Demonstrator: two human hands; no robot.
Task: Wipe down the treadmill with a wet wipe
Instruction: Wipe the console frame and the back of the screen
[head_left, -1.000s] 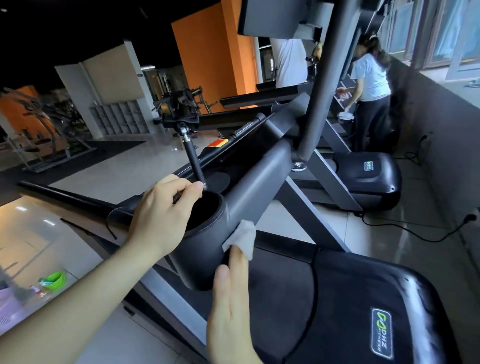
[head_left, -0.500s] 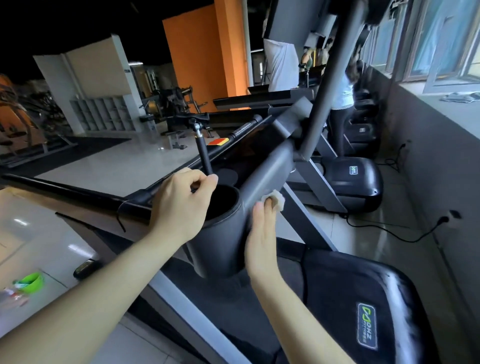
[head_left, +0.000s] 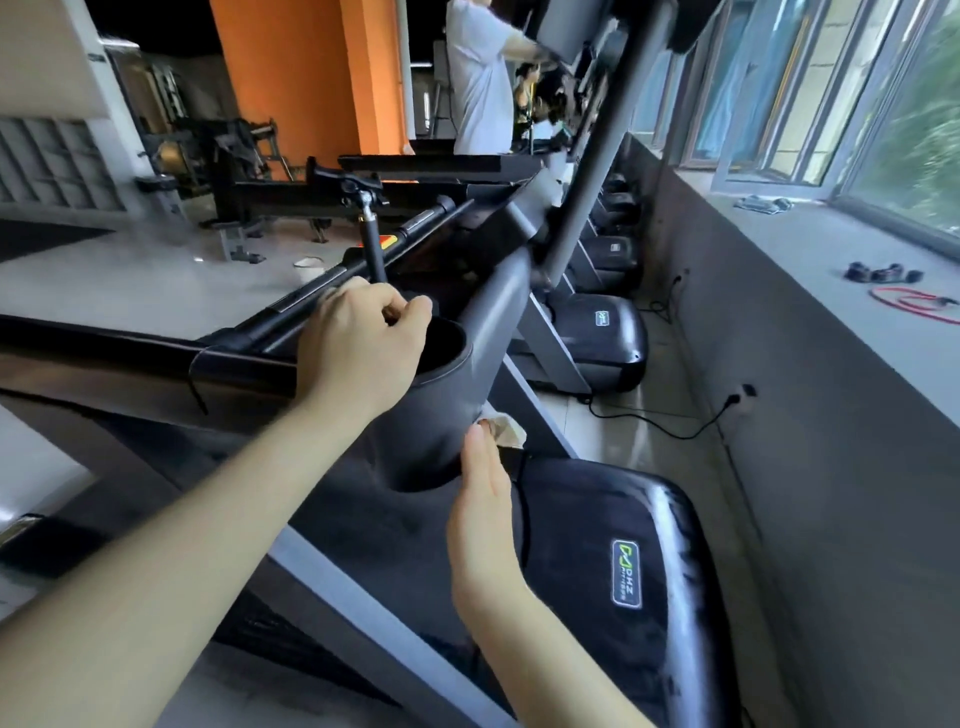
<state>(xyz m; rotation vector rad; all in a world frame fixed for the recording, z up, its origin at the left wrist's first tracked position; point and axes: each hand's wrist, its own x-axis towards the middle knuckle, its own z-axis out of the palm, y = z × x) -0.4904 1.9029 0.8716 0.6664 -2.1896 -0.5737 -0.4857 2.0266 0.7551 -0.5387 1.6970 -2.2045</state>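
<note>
The treadmill's dark grey cup holder (head_left: 421, 431) juts out at the end of its console arm (head_left: 498, 296), above the black motor cover (head_left: 613, 571). My left hand (head_left: 358, 353) grips the cup holder's near rim, fingers curled over the edge. My right hand (head_left: 483, 499) presses a crumpled white wet wipe (head_left: 504, 428) against the holder's lower right side; most of the wipe is hidden behind my fingers. A grey upright post (head_left: 597, 156) rises from the arm.
A black tripod rod (head_left: 371, 244) stands just behind the cup holder. More treadmills line up ahead, where a person in a white shirt (head_left: 478, 73) stands. A grey ledge (head_left: 831, 291) with small items and windows runs along the right. Power cables (head_left: 670, 426) lie on the floor.
My right hand slid with the wipe up along the arm, then back down to the cup holder's lower right side. My left hand kept its grip on the rim. The view tilted up.
</note>
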